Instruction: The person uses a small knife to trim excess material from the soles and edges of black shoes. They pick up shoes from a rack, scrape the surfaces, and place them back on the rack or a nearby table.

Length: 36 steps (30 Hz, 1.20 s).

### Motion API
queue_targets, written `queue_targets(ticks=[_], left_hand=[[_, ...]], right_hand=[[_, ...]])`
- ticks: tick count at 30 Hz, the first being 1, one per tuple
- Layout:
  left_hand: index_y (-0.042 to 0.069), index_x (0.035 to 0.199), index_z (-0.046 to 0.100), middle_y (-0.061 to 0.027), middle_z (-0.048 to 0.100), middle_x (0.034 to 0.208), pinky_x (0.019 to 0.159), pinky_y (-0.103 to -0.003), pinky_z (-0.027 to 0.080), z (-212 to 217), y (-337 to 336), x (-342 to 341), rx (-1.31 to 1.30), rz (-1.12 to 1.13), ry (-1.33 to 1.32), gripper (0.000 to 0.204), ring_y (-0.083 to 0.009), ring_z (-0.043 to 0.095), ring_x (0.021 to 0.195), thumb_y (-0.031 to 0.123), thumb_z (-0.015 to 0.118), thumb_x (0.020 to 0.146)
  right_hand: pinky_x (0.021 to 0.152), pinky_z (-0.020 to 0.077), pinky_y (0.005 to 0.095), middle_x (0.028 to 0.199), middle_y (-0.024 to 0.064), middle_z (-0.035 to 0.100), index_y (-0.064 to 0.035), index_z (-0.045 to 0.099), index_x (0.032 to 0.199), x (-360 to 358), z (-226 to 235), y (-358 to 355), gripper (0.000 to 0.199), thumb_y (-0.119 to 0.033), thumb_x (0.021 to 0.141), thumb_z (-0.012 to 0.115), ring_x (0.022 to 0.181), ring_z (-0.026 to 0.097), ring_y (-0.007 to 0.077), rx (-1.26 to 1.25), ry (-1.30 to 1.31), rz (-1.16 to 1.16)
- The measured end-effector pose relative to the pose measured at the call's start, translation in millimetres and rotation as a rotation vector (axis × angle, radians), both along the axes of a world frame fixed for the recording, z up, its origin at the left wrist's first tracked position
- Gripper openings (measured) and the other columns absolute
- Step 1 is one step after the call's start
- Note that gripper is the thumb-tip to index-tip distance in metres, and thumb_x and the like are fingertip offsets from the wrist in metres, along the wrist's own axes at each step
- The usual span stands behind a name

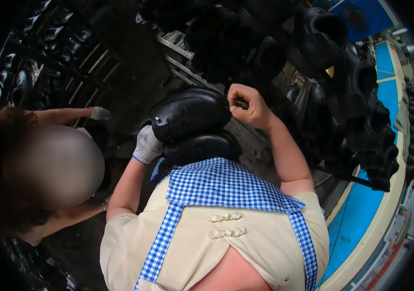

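My left hand (147, 145), in a white knitted glove with a blue cuff edge, grips a black leather shoe (192, 112) at its left end; its fingers are partly hidden by the shoe. A small pale spot shows on the shoe near the lacing area. Just below, a second black shoe (204, 147) lies against the first, close to my apron. My bare right hand (251, 106) is closed in a pinch beside the right end of the upper shoe. Something small and yellowish shows within its curled fingers, too small to name.
Black shoes (321, 39) crowd a rack ahead and to the right. A blue conveyor belt (357, 218) with a cream edge curves along the right. Another person's gloved hand (100, 113) is at the left, near a dark rack with shoes (20, 87).
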State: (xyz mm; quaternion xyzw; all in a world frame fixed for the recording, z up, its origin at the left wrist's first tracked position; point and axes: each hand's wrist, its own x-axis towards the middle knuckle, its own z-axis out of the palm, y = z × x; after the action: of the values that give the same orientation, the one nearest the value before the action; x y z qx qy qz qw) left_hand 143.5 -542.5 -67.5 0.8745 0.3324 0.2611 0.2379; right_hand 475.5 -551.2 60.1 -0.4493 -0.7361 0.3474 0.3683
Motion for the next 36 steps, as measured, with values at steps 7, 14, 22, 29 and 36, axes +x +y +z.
queue_targets(ticks=[7,14,22,29,36], left_hand=[[0.008,0.129,0.059,-0.0123,0.065,0.122,0.092,-0.035,0.052,18,-7,7,-0.058,0.068,-0.083,0.055,-0.0297,0.064,0.108,0.005,0.073,0.075],[0.009,0.128,0.059,-0.0155,0.065,0.121,0.093,-0.037,0.051,-43,-7,-17,-0.252,0.208,-0.075,0.057,-0.0309,0.063,0.110,0.015,0.077,0.075],[0.004,0.084,0.060,-0.0212,0.064,0.086,0.072,-0.050,0.050,-79,58,-13,-0.312,0.527,0.365,0.021,-0.0425,0.062,0.086,0.024,0.063,0.077],[0.003,0.087,0.063,-0.0230,0.065,0.092,0.077,-0.050,0.050,-131,185,4,-0.309,0.594,0.279,0.023,-0.0425,0.061,0.091,0.025,0.060,0.081],[0.004,0.110,0.063,-0.0225,0.062,0.118,0.094,-0.047,0.047,-91,303,93,-0.404,0.476,0.488,0.038,-0.0410,0.057,0.112,0.035,0.058,0.087]], right_hand=[[0.056,0.0474,0.0306,0.076,0.0103,0.056,-0.0043,0.053,0.077,-4,-40,-38,0.011,-0.010,0.074,0.062,0.063,0.059,0.0222,0.133,-0.238,-0.181],[0.057,0.0434,0.0275,0.071,0.0058,0.057,-0.0048,0.055,0.079,10,-110,-80,0.013,-0.011,0.074,0.065,0.063,0.056,0.0140,-0.260,0.012,-0.404],[0.069,0.0483,0.0358,0.082,0.0127,0.062,-0.0010,0.059,0.086,-25,-156,-119,0.016,-0.012,0.075,0.062,0.076,0.062,0.0245,-0.593,-0.128,-0.370],[0.076,0.0519,0.0334,0.089,0.0132,0.067,-0.0003,0.057,0.090,-26,-173,-146,0.013,-0.013,0.091,0.055,0.086,0.069,0.0222,-0.757,-0.068,-0.472],[0.063,0.0468,0.0306,0.081,0.0072,0.065,-0.0050,0.061,0.092,-40,-204,-189,0.014,-0.018,0.089,0.062,0.070,0.061,0.0148,-0.630,0.009,-0.741]])
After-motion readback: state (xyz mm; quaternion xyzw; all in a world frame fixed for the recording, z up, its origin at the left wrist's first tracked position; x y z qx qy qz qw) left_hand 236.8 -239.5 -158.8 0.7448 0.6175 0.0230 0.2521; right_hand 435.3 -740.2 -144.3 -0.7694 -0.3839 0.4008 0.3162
